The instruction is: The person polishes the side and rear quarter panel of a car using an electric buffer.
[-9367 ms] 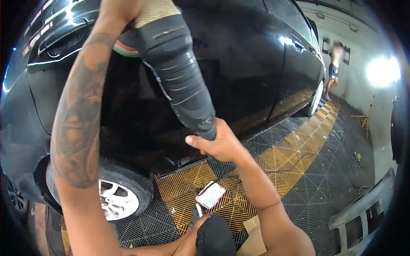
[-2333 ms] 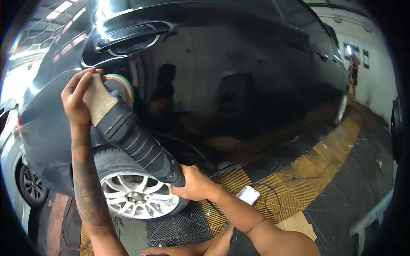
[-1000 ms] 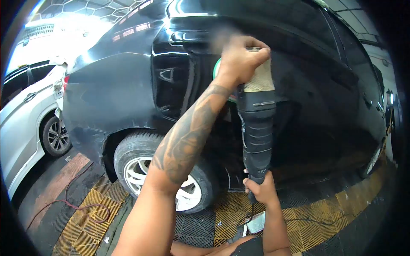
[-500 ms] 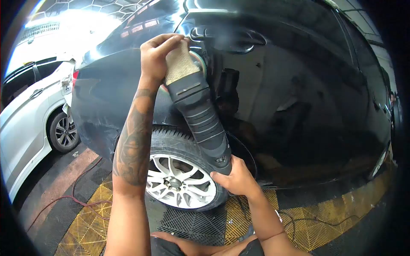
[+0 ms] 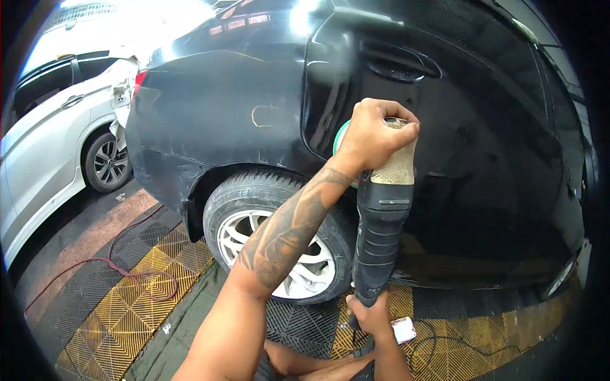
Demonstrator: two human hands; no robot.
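Note:
My left hand (image 5: pixel 381 133) grips the head of a black power polisher (image 5: pixel 381 228), which has a tan woven cover (image 5: pixel 397 166) over its top. My right hand (image 5: pixel 372 314) is wrapped round the lower end of the handle. Partly hidden behind my left hand, the round pad with a green edge (image 5: pixel 340 136) is at the rear door of a black car (image 5: pixel 483 178), below the door handle (image 5: pixel 400 68). Whether the pad touches the paint cannot be seen. The polisher stands nearly upright.
The rear wheel (image 5: pixel 305 273) is left of the polisher. A white car (image 5: pixel 57 133) stands at the far left. A red hose (image 5: pixel 136 273) lies on the yellow and black floor tiles (image 5: pixel 127 317). On the right are a white item (image 5: pixel 403 330) and a dark cable (image 5: pixel 470 346).
The polisher has swung from a leftward lean to nearly upright, its head moving right and down across the door. Both hands have stayed on it. The view has shifted too.

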